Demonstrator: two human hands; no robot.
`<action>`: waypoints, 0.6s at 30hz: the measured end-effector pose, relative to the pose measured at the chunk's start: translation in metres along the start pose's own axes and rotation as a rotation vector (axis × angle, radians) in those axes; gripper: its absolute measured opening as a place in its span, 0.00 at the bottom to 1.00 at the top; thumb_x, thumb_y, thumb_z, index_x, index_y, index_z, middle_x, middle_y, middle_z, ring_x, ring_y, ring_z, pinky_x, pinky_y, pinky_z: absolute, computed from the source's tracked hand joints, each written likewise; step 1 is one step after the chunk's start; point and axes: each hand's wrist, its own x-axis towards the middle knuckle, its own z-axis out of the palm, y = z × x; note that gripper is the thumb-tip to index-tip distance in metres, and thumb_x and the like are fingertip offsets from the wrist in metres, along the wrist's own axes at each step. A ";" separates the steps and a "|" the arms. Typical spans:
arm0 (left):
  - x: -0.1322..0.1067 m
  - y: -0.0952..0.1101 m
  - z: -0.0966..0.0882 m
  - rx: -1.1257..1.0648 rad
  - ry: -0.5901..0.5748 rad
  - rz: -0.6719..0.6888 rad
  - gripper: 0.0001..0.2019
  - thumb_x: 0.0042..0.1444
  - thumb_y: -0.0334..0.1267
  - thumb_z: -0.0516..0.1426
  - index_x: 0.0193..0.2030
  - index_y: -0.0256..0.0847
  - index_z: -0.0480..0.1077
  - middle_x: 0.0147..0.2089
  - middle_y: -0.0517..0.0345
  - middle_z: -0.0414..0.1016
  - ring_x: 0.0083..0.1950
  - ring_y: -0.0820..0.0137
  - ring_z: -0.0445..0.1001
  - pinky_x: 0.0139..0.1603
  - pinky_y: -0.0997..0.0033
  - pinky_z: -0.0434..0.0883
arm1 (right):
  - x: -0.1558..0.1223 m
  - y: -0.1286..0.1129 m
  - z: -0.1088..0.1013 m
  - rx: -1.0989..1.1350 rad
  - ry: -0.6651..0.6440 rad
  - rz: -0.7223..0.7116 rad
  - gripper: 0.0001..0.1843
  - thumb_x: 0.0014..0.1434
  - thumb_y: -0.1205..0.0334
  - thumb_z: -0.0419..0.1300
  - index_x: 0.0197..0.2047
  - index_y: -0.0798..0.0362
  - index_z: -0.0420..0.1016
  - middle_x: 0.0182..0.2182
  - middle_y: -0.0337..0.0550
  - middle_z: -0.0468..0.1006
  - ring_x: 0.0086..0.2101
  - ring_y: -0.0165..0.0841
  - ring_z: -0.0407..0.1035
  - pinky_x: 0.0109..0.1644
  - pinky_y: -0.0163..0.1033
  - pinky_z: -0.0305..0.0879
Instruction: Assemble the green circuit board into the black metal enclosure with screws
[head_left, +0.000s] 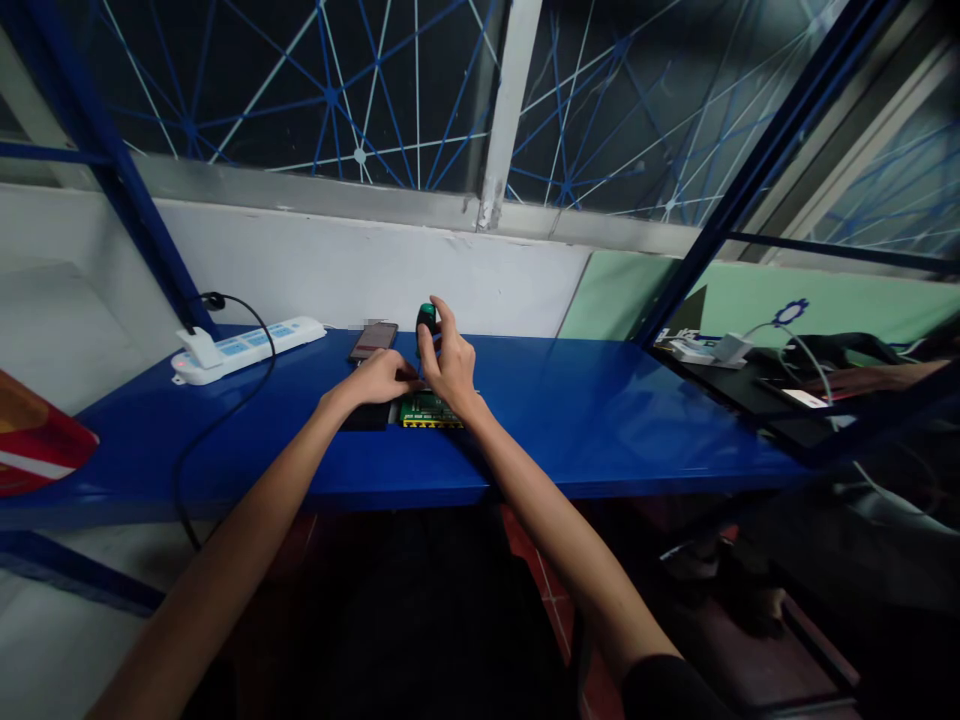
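Observation:
In the head view my right hand [450,365] is closed round a screwdriver [427,316] with a green and black handle, held upright. Its tip points down at a green circuit board [430,408] with a row of yellow ports along the near edge. My left hand [380,378] rests at the board's left side, fingers bent together near the screwdriver's shaft; whatever they pinch is hidden. Under the left wrist lies a flat black object [366,417], partly covered. Just behind that hand a phone [373,341] lies on the blue table [585,420].
A white power strip [251,348] with a plugged-in adapter stands at the back left, its black cable [225,412] running over the table's front edge. A red and yellow object [41,440] juts in at the left. Another person's arm [885,378] reaches over a dark table at the right.

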 end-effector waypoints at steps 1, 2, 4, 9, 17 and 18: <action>-0.001 0.001 0.000 0.040 0.027 -0.009 0.14 0.52 0.42 0.58 0.27 0.33 0.78 0.26 0.49 0.79 0.27 0.69 0.71 0.28 0.71 0.58 | 0.000 0.000 0.000 -0.002 -0.002 0.002 0.31 0.70 0.56 0.42 0.72 0.49 0.40 0.51 0.50 0.77 0.34 0.34 0.75 0.39 0.40 0.69; -0.001 0.002 -0.001 0.071 0.050 -0.017 0.14 0.52 0.42 0.58 0.27 0.33 0.78 0.26 0.49 0.79 0.27 0.69 0.71 0.28 0.71 0.58 | 0.000 0.000 0.000 -0.006 -0.002 0.004 0.31 0.70 0.56 0.42 0.72 0.49 0.39 0.51 0.50 0.77 0.34 0.34 0.75 0.39 0.41 0.69; -0.002 0.003 -0.001 0.091 0.081 -0.027 0.13 0.51 0.43 0.59 0.27 0.34 0.79 0.28 0.49 0.80 0.28 0.68 0.73 0.29 0.71 0.59 | 0.000 0.000 0.000 -0.009 -0.003 0.007 0.31 0.70 0.56 0.42 0.72 0.49 0.40 0.52 0.50 0.76 0.34 0.34 0.75 0.40 0.41 0.69; -0.001 0.002 -0.001 0.097 0.098 -0.019 0.12 0.50 0.41 0.59 0.28 0.34 0.79 0.28 0.49 0.80 0.29 0.68 0.74 0.29 0.71 0.60 | 0.000 0.000 -0.001 -0.007 -0.005 -0.004 0.30 0.70 0.56 0.42 0.72 0.50 0.42 0.52 0.50 0.76 0.34 0.34 0.75 0.39 0.41 0.70; -0.001 0.002 -0.001 0.076 0.083 -0.011 0.12 0.50 0.41 0.59 0.28 0.35 0.79 0.28 0.51 0.80 0.29 0.68 0.73 0.29 0.72 0.60 | 0.000 0.000 -0.001 0.034 0.006 0.016 0.29 0.70 0.53 0.43 0.71 0.49 0.48 0.48 0.48 0.78 0.32 0.34 0.74 0.38 0.41 0.69; -0.001 0.002 -0.001 0.077 0.080 -0.011 0.12 0.51 0.41 0.59 0.28 0.35 0.79 0.28 0.51 0.80 0.29 0.69 0.73 0.29 0.72 0.60 | 0.000 0.000 -0.001 0.033 0.004 0.017 0.28 0.70 0.53 0.43 0.70 0.49 0.48 0.48 0.48 0.78 0.32 0.34 0.74 0.38 0.41 0.69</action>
